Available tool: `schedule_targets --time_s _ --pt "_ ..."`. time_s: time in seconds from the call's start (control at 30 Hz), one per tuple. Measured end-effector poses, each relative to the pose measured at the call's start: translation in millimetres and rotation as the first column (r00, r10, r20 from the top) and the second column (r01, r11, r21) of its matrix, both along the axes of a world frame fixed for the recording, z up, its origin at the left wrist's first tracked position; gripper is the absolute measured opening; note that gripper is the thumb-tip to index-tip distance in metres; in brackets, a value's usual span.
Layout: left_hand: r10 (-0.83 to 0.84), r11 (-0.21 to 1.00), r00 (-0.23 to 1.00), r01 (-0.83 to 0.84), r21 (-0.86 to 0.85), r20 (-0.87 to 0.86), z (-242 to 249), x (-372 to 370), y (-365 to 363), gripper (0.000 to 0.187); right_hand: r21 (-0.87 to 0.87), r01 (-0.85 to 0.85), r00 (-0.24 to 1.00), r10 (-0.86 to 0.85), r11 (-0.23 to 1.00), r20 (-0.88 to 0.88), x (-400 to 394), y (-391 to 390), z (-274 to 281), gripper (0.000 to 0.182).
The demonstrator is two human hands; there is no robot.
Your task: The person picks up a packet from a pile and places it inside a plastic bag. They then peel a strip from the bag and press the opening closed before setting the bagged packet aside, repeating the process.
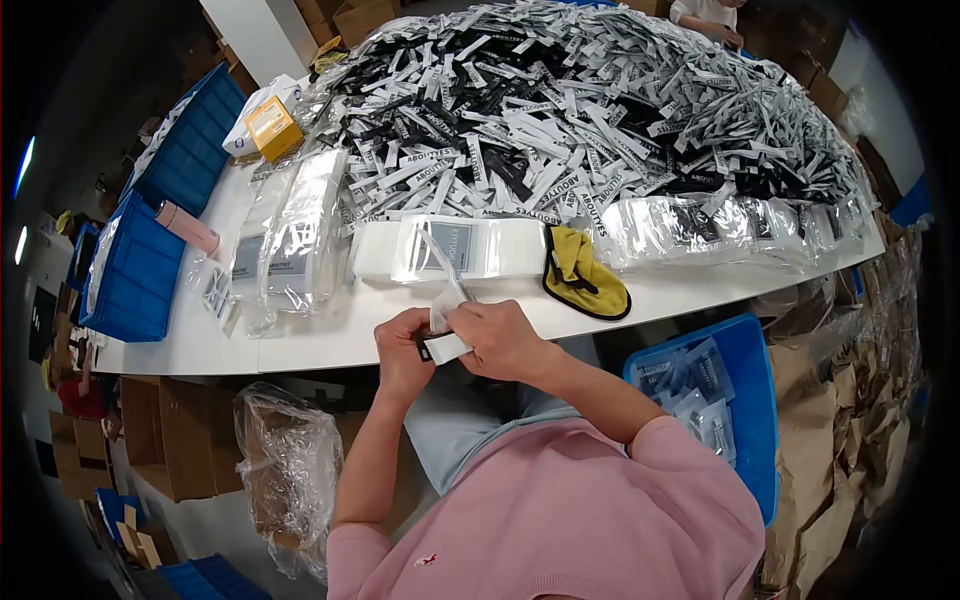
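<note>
Close to the table's near edge, my left hand (pixel 405 350) is closed around small white and black stick packets (pixel 447 348). My right hand (pixel 492 338) meets it from the other side, its fingers pinching the same bundle. A thin pale strip (pixel 441 254) rises from between the hands, across a stack of clear-and-white pouches (pixel 510 248) with a grey printed label. How many packets lie in the fingers is hidden. Right of the pouches rests a yellow cloth with black edging (pixel 590 285). Behind them spreads a large heap of white and black stick packets (pixel 540 130).
Pouch bundles (pixel 300 245) lie left, more pouches (pixel 700 230) right. A pink bottle (pixel 187 228), yellow box (pixel 273 128) and blue crates (pixel 135 265) stand left. A blue bin (pixel 757 430) holds filled pouches beside my right arm. Another person (pixel 710 15) sits across the table.
</note>
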State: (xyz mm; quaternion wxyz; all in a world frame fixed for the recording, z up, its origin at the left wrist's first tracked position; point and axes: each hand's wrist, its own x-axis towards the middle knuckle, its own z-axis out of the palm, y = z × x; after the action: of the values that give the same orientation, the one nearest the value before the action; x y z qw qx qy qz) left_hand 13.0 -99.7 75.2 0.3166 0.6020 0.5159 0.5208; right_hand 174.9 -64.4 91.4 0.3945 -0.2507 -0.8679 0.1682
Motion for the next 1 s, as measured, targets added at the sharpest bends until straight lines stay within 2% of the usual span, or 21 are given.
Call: schedule_targets --time_s 0.07,0.1,0.13,0.2,0.23,0.27,0.33,0.37,0.4,0.5,0.53,0.63,0.67,0.7,0.73,0.8,0.83,0.87,0.93,0.97,1.0 --pt "0.039 0.999 0.989 -0.037 -0.017 0.142 7.6 -6.3 10.3 0.027 0.013 0.003 0.999 -0.003 1.0 0.04 1.0 -0.5 2.0 0.023" --pt "0.191 0.981 0.977 -0.19 0.03 -0.092 9.1 -2.2 19.5 0.036 0.007 -0.021 1.0 0.021 1.0 -0.002 -0.5 -1.5 1.7 0.022" --pt "0.183 0.983 0.979 -0.181 0.027 -0.095 13.4 -1.6 22.0 0.036 0.002 -0.037 0.998 0.037 0.999 -0.049 -1.3 -1.6 1.8 0.022" --pt "0.026 0.98 0.976 0.018 -0.199 0.216 27.5 0.4 26.5 0.044 0.04 -0.015 0.998 0.018 0.999 -0.061 1.9 5.9 7.4 0.023" --pt "-0.022 0.98 0.993 0.044 -0.195 0.114 18.4 -3.2 31.9 0.051 0.043 -0.004 0.996 0.008 0.999 -0.091 2.5 7.9 9.0 0.025" --pt "-0.028 0.98 0.993 0.05 -0.194 0.113 19.1 -2.6 32.2 0.051 0.047 0.008 0.993 -0.002 0.999 -0.119 3.6 10.4 9.9 0.026" --pt "0.114 0.989 0.917 -0.07 0.128 -0.383 35.8 5.5 28.7 0.057 0.034 0.086 0.99 -0.082 0.996 -0.116 13.0 29.8 0.1 0.028" --pt "0.27 0.939 0.904 -0.17 0.3 -0.331 50.4 10.2 32.4 0.061 0.021 0.159 0.981 -0.155 0.987 -0.114 16.4 39.7 -8.1 0.03" --pt "0.329 0.842 0.752 0.041 0.538 -0.571 48.3 6.5 39.8 0.054 0.006 0.198 0.971 -0.195 0.98 -0.139 11.7 44.8 -10.9 0.031" --pt "0.367 0.843 0.74 -0.008 0.538 -0.564 46.8 12.3 52.2 0.061 -0.079 0.225 0.942 -0.238 0.971 -0.236 8.9 46.0 -9.3 0.025" --pt "0.362 0.845 0.742 -0.006 0.534 -0.565 46.5 16.1 55.0 0.061 -0.111 0.198 0.956 -0.217 0.974 -0.199 8.7 39.1 -0.3 0.029" --pt "0.238 0.936 0.936 -0.149 0.32 -0.26 44.9 27.5 59.2 0.057 -0.138 0.178 0.974 -0.195 0.974 -0.119 5.9 27.1 -6.5 0.038" --pt "0.22 0.949 0.939 -0.143 0.282 -0.263 43.3 27.6 55.9 0.057 -0.276 0.215 0.973 -0.23 0.937 -0.023 5.4 29.4 -13.2 0.041" --pt "0.235 0.916 0.906 -0.086 0.392 -0.352 37.5 27.5 55.8 0.057 -0.401 0.258 0.966 -0.248 0.879 0.078 5.1 33.6 -22.6 0.044" --pt "0.26 0.873 0.862 -0.017 0.487 -0.436 30.0 27.6 55.4 0.058 -0.326 0.126 0.988 -0.147 0.937 -0.039 6.5 45.2 -36.6 0.04" --pt "0.258 0.861 0.78 0.083 0.502 -0.571 17.3 39.3 50.5 0.061 -0.537 -0.161 0.933 -0.05 0.828 -0.358 2.4 51.5 -51.9 0.034" --pt "0.235 0.864 0.767 0.117 0.49 -0.598 10.6 43.4 48.9 0.062 -0.84 -0.277 0.911 -0.15 0.466 -0.384 0.3 43.3 -41.0 0.03" --pt "0.267 0.866 0.749 0.09 0.492 -0.607 7.3 42.0 50.3 0.066 -0.841 -0.283 0.913 -0.139 0.462 -0.383 -0.3 38.8 -26.8 0.03" --pt "0.243 0.945 0.776 -0.054 0.324 -0.582 15.9 29.9 52.4 0.068 -0.897 -0.325 0.926 -0.095 0.299 -0.366 -3.4 30.9 -7.4 0.031" --pt "0.228 0.967 0.808 -0.123 0.223 -0.543 5.6 18.8 56.7 0.069 -0.777 -0.288 0.918 -0.071 0.56 -0.391 -5.9 24.8 -21.2 0.03" --pt "0.236 0.966 0.805 -0.132 0.223 -0.544 5.4 18.5 54.7 0.069 -0.777 -0.294 0.918 -0.062 0.557 -0.391 -8.2 29.1 -35.7 0.03"
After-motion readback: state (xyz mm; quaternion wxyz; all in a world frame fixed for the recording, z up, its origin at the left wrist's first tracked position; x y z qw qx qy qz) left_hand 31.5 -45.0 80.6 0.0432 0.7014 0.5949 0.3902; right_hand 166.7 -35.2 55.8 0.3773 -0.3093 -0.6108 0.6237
